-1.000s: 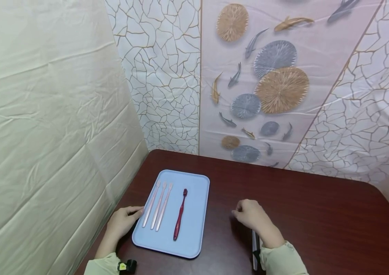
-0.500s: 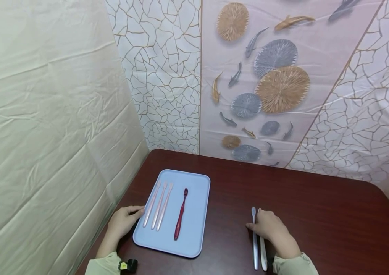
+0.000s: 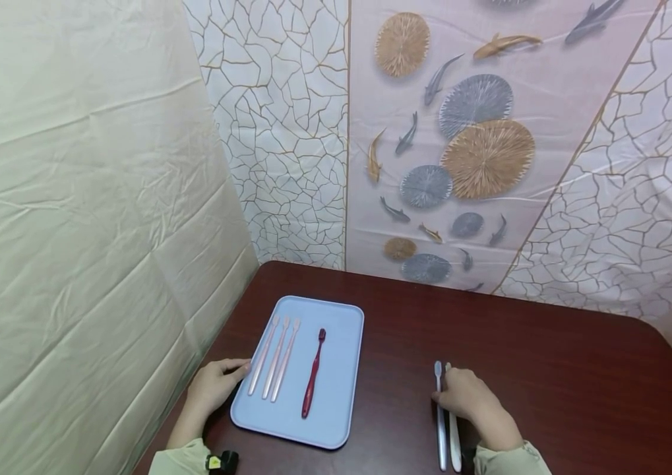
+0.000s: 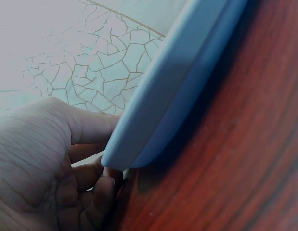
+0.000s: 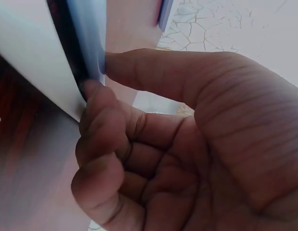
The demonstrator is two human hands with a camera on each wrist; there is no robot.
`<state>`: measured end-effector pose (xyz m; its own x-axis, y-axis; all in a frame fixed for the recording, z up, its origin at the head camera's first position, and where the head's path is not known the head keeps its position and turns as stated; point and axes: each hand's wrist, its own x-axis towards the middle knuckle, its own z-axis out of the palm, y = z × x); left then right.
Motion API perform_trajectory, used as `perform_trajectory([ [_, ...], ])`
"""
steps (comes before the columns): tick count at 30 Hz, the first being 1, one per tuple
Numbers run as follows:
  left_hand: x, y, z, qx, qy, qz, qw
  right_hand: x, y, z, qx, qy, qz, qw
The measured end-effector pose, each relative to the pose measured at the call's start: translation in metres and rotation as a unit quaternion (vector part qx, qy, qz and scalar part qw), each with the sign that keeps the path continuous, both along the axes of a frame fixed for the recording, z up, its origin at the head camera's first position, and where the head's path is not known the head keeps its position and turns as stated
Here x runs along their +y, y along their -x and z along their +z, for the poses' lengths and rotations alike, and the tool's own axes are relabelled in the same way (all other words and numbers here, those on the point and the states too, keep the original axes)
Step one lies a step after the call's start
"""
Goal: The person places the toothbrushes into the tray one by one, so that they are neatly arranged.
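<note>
My left hand grips the left rim of a light blue tray; in the left wrist view the thumb lies over the tray's edge and fingers curl below it. Three pale pink toothbrushes lie side by side on the tray, with a dark red toothbrush to their right. On the table to the right, my right hand pinches a blue-grey toothbrush, its thumb against the handle. A cream-white toothbrush lies close along its right side, partly hidden by the hand.
The dark red-brown table runs back to a patterned cloth wall. A pale cloth wall stands close along the left side. A small black device is strapped at the left wrist.
My right hand has moved right and slightly down, and its thumb and fingers have come to the blue-grey toothbrush. The left hand and the tray have stayed in place.
</note>
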<state>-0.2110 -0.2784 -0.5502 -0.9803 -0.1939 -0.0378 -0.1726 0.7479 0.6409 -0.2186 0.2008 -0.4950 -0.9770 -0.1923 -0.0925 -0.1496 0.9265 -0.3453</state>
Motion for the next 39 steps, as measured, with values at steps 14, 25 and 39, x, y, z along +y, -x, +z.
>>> perform_trajectory([
  [14,-0.001,0.000,0.000,-0.002,-0.006,0.000,1.0000,0.004,0.010,-0.010,-0.006,0.044,-0.018,0.999],
  [25,0.000,0.000,0.001,-0.003,-0.002,0.000,1.0000,-0.002,0.010,-0.003,-0.006,0.061,-0.014,0.998],
  [39,0.002,0.000,0.002,-0.003,-0.005,0.001,1.0000,-0.009,0.016,0.006,-0.006,0.090,0.014,0.996],
])
